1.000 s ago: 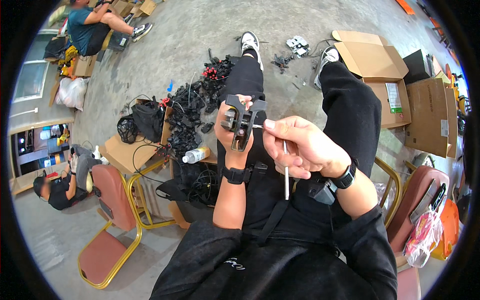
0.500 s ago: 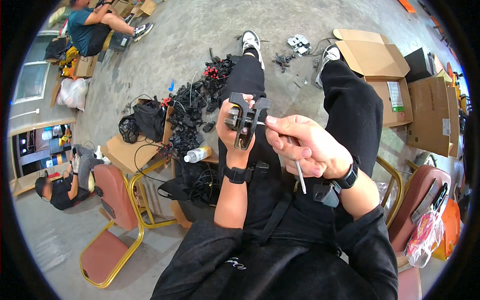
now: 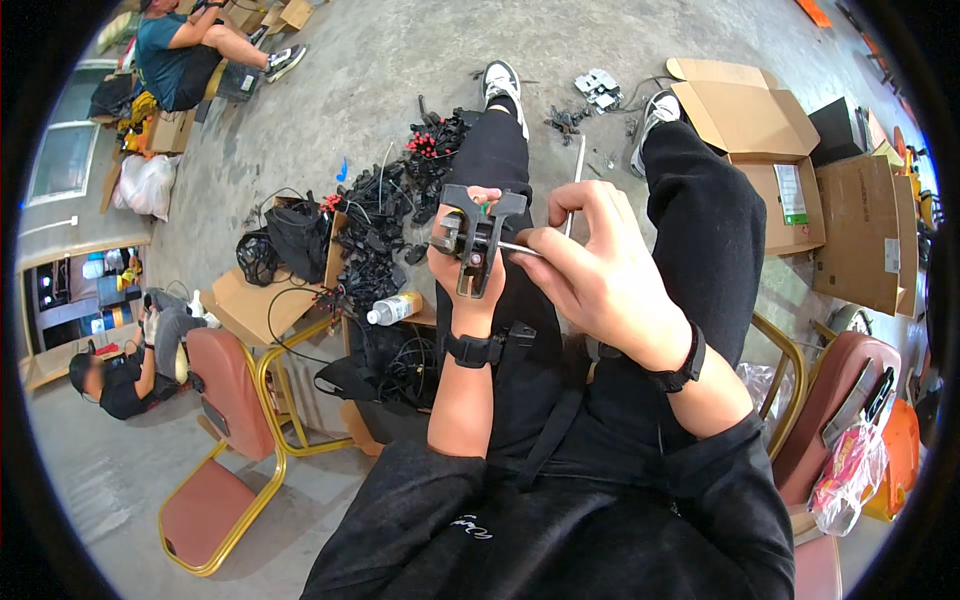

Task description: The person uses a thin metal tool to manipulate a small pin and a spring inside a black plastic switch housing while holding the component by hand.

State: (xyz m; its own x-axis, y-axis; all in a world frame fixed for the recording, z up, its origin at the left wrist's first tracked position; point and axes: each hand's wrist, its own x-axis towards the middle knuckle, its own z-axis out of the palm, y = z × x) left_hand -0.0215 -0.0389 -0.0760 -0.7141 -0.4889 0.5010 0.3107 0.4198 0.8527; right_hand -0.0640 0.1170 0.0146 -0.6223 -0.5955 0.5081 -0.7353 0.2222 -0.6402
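My left hand (image 3: 447, 272) is closed round a black clamp-like part (image 3: 480, 258) with two jaw-like ends at its top and metal pieces on its left side. It is held up above my lap. My right hand (image 3: 612, 275) pinches an L-shaped hex key (image 3: 579, 165). The key's short arm meets the right side of the clamp-like part; its exact seat there is too small to make out. Its long arm points up and away from me, beyond my fingers.
Black parts and cables (image 3: 375, 215) lie heaped on the floor at left, near a bottle (image 3: 395, 308) and an open carton (image 3: 255, 300). Chairs (image 3: 235, 395) stand on both sides. Cardboard boxes (image 3: 765, 165) are at right. Two people sit at far left.
My right hand has turned over, swinging the hex key's long arm from pointing down toward me to pointing away. The clamp-like part has shifted slightly left.
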